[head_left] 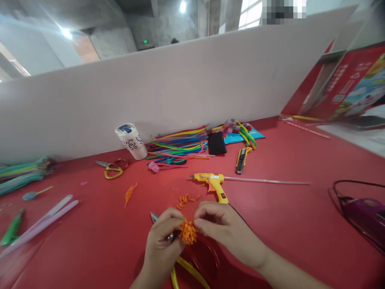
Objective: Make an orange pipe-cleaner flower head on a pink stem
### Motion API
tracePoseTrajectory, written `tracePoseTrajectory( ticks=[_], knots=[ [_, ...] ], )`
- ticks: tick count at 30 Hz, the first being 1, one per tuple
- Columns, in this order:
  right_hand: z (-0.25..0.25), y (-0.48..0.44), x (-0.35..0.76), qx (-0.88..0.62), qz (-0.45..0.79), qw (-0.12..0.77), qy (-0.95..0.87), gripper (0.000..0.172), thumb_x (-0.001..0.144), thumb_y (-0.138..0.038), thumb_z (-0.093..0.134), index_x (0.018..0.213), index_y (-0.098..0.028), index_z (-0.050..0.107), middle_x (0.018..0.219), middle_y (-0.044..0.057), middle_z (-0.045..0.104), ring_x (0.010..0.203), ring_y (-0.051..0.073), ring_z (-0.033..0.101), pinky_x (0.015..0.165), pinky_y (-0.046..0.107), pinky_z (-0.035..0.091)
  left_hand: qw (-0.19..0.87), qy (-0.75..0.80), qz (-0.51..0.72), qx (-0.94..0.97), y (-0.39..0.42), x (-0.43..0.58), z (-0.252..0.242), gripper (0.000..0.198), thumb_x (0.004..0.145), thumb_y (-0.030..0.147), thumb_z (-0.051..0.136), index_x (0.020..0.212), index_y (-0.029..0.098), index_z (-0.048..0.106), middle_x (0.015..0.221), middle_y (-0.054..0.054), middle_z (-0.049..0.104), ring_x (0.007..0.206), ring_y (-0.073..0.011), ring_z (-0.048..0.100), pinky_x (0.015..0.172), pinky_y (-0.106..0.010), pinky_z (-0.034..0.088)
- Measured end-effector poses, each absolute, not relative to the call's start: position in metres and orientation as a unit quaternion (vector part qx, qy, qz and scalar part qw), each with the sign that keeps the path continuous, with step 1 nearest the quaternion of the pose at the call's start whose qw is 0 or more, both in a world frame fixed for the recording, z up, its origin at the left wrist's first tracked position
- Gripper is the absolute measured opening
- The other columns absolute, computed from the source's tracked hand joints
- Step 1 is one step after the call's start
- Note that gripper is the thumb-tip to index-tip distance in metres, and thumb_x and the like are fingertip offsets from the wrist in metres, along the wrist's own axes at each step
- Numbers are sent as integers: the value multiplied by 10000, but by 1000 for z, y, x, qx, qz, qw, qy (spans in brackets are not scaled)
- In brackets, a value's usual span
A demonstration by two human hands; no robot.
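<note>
An orange spiky pompom-like flower (188,233) is held up between my two hands near the front of the table. My left hand (166,245) grips it from the left, thumb and fingers closed on its side. From the right, the thumb and forefinger of my right hand (221,226) pinch its edge. Beneath my hands lies a pair of scissors with yellow and red handles (192,271), partly hidden by them. Just beyond, small orange pieces (185,200) are scattered, and an orange fuzzy strip (130,194) lies farther left.
A yellow glue gun (212,182) with a long glue stick lies past my right hand. Behind are a box cutter (241,160), a black flat case (217,143), colourful pipe cleaners (177,144) and a white cup (132,141). More scissors (112,170) rest left; a white partition (168,88) closes the back.
</note>
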State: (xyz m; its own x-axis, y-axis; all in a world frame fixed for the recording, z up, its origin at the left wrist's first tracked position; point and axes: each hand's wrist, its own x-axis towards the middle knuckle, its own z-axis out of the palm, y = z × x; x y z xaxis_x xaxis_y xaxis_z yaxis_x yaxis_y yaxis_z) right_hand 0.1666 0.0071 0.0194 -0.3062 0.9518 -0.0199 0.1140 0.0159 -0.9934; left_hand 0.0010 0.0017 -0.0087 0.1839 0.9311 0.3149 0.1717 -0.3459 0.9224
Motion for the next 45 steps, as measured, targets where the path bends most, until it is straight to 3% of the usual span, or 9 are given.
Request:
tracePoseTrajectory(
  ticks=[8,12,16,21,26,32,36,39,45],
  knots=[
    [16,12,171,-456,487,402,-627,228,798,-329,467,628,-181,503,602,-26,495,556,100,454,534,211,385,521,417,506,547,3,4,-9,144,659,178,714,546,164,626,636,15,463,582,-96,412,524,-198,338],
    [4,27,183,-600,256,284,-702,222,847,-287,416,688,-188,536,692,1,596,660,123,555,609,207,409,578,420,520,469,2,8,-10,183,610,209,759,521,149,612,643,20,439,559,-79,380,490,-189,325],
    [-9,44,197,-680,162,208,-685,150,819,-248,472,755,-160,575,854,116,642,787,231,609,639,285,385,597,429,531,421,1,10,-8,164,581,202,773,532,148,626,648,21,435,553,-70,375,479,-179,328],
    [-18,54,207,-741,134,138,-644,193,827,-295,498,885,-129,578,796,171,667,765,293,635,589,303,364,588,450,545,395,3,9,-3,165,531,195,786,498,140,634,635,12,473,591,-81,428,534,-185,372],
    [-29,63,216,-743,188,166,-621,158,765,-300,557,767,-145,588,739,145,665,734,268,631,572,283,349,640,468,515,326,6,5,-5,119,567,232,752,601,132,699,504,45,462,405,-13,285,391,-151,219],
    [-29,70,219,-679,360,313,-558,233,728,-410,529,737,-178,540,596,7,558,515,149,522,487,248,366,710,431,490,265,10,2,-9,178,662,269,697,596,113,646,361,73,390,338,-5,254,345,-132,144],
    [-19,62,213,-595,483,415,-490,337,687,-475,552,851,-184,506,683,-12,532,574,127,522,542,245,430,736,408,480,248,13,1,-10,199,688,280,681,620,98,634,409,62,440,328,6,267,325,-121,148],
    [-10,51,209,-536,567,434,-451,239,662,-371,567,801,-186,504,650,-9,546,553,118,526,545,246,437,732,405,493,241,15,0,-12,185,681,263,681,622,100,616,507,33,541,317,15,295,305,-115,165],
    [2,36,200,-433,654,444,-433,178,628,-275,559,762,-159,574,677,5,596,377,50,378,402,222,304,709,417,518,237,21,-3,-10,155,692,252,667,662,105,627,565,-2,618,351,-12,415,311,-107,272]
  ],
)
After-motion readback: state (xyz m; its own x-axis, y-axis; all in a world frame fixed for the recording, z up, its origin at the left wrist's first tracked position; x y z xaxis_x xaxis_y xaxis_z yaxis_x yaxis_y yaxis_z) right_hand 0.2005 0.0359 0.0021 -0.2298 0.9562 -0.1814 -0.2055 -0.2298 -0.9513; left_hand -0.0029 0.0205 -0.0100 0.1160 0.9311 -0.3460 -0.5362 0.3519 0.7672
